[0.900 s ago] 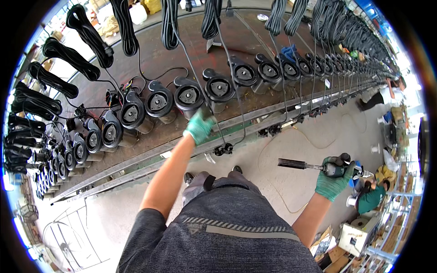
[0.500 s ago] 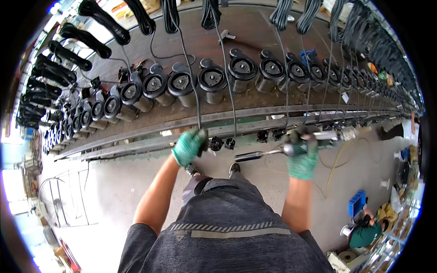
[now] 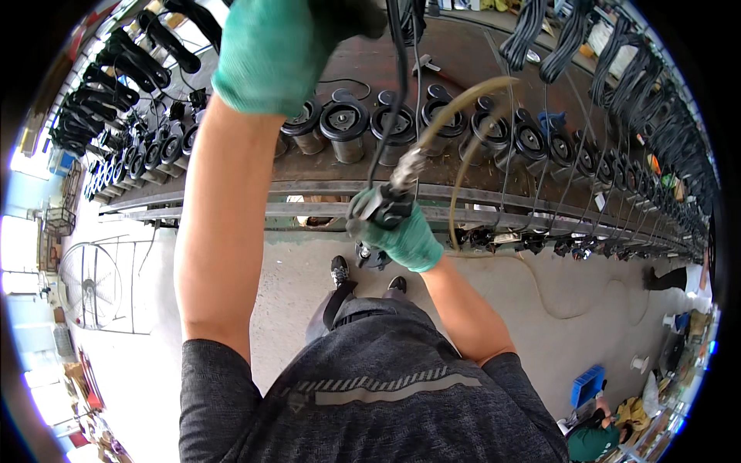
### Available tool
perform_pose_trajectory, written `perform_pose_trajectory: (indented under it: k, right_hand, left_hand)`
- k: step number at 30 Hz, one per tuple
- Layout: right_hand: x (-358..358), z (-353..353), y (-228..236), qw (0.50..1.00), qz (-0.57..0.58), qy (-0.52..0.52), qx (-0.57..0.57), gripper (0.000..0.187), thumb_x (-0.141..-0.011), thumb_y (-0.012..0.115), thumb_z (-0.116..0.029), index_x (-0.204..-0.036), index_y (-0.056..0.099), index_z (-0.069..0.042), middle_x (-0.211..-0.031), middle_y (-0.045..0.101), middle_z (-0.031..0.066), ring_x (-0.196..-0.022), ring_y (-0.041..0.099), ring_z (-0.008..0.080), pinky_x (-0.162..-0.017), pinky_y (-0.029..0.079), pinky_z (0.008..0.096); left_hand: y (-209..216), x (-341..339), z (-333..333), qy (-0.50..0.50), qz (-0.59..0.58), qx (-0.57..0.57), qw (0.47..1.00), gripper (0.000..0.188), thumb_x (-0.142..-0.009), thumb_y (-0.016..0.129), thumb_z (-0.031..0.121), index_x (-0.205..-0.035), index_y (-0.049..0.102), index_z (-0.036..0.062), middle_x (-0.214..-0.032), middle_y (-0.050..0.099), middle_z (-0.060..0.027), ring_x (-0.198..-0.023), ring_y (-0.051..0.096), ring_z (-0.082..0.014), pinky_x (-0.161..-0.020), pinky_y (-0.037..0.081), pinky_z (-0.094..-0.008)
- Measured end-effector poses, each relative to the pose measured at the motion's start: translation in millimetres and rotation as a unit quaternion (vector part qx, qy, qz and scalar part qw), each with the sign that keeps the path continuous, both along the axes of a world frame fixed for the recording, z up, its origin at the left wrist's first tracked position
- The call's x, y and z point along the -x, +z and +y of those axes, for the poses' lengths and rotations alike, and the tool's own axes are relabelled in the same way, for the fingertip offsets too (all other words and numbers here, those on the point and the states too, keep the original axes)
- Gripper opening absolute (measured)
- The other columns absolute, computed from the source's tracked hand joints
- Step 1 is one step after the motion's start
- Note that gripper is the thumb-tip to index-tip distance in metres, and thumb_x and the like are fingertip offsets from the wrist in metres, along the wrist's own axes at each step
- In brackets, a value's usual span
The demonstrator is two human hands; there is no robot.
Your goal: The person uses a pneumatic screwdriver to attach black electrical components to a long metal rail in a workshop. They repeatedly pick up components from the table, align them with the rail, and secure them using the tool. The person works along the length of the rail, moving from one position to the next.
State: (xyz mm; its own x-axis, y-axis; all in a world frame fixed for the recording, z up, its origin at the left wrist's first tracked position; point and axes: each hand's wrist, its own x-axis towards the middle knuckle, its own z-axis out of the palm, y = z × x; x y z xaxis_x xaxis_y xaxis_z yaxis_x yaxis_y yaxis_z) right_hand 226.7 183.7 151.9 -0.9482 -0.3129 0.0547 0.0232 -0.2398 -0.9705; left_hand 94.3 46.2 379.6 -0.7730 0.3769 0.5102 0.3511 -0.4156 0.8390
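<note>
My right hand point(image 3: 401, 239), in a green glove with dark fingers, is wrapped round an air screwdriver point(image 3: 392, 202). The tool stands nearly upright, with its silver hose fitting toward the bench and a tan air hose point(image 3: 455, 104) arching from it. A black cable point(image 3: 390, 116) runs down to the same hand; whether the hand grips it too is hidden. High at the upper left is my left hand point(image 3: 270, 58), gloved alike, beside the cable's upper part. Its fingers are blurred and cut off by the picture's edge. Below the right hand a small dark part point(image 3: 374, 259) shows.
A long row of metal cylinders with black round tops point(image 3: 345, 123) lines the brown bench point(image 3: 455, 42). Coiled black cables point(image 3: 567, 38) hang above it. Metal rails point(image 3: 309, 208) edge the front. A blue crate point(image 3: 588, 386) and a person point(image 3: 598, 440) are at the lower right.
My left hand has risen from the rail to the upper left. The right hand has moved left with the air screwdriver, which has turned from lying sideways to nearly upright.
</note>
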Motion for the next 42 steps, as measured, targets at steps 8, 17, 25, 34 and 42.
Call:
perform_pose_trajectory:
  k: [8, 17, 25, 34, 42]
  right_hand:
    - [14.6, -0.6, 106.0, 0.957, 0.13, -0.027, 0.257, 0.037, -0.087, 0.081, -0.031, -0.105, 0.057, -0.01, -0.092, 0.06, 0.0109, -0.077, 0.066, 0.0212, -0.07, 0.061, 0.0411]
    - [31.1, 14.5, 116.2, 0.925, 0.038, -0.055, 0.373, 0.026, -0.095, 0.073, -0.036, -0.109, 0.067, -0.015, -0.106, 0.06, 0.0028, -0.083, 0.054, 0.015, -0.075, 0.053, 0.0381]
    - [24.2, 59.9, 102.5, 0.913, -0.043, -0.242, 0.325, 0.029, -0.096, 0.068, -0.039, -0.103, 0.066, -0.011, -0.136, 0.062, 0.0144, -0.129, 0.057, 0.0387, -0.1, 0.052, 0.0587]
    - [10.9, 94.6, 74.4, 0.841, -0.063, -0.305, 0.442, 0.027, -0.097, 0.066, -0.04, -0.101, 0.064, -0.013, -0.126, 0.068, 0.014, -0.11, 0.067, 0.0372, -0.099, 0.053, 0.0599]
    - [2.6, 84.8, 82.8, 0.865, -0.037, -0.304, 0.397, 0.039, -0.1, 0.06, -0.045, -0.109, 0.062, -0.007, -0.132, 0.064, 0.0132, -0.118, 0.06, 0.0452, -0.106, 0.047, 0.0641]
  left_hand:
    - [-350.2, -62.6, -95.4, -0.132, -0.493, 0.005, 0.86, 0.085, -0.095, 0.045, 0.074, -0.151, 0.043, 0.0099, -0.146, 0.053, -0.0142, -0.127, 0.059, -0.0277, -0.108, 0.049, -0.0443]
    - [-294.4, -84.9, -72.0, -0.153, -0.395, -0.233, 0.875, 0.079, -0.083, 0.08, 0.046, -0.144, 0.049, 0.0069, -0.14, 0.059, -0.0133, -0.127, 0.059, -0.0298, -0.11, 0.046, -0.0537]
    - [-266.3, -97.6, -120.1, -0.029, -0.354, -0.275, 0.893, 0.073, -0.085, 0.076, 0.039, -0.144, 0.047, 0.0054, -0.142, 0.055, -0.0189, -0.132, 0.054, -0.0363, -0.119, 0.037, -0.0516]
    - [-208.0, -97.5, -148.1, 0.08, -0.231, -0.067, 0.967, 0.109, -0.082, 0.084, 0.033, -0.163, 0.012, 0.0174, -0.132, 0.06, -0.0159, -0.116, 0.064, -0.0275, -0.1, 0.054, -0.0421]
    - [-202.3, -105.0, -121.3, 0.231, -0.15, -0.006, 0.961, 0.098, -0.074, 0.091, 0.025, -0.148, 0.028, 0.0107, -0.133, 0.053, -0.0115, -0.12, 0.059, -0.0241, -0.102, 0.052, -0.0386]
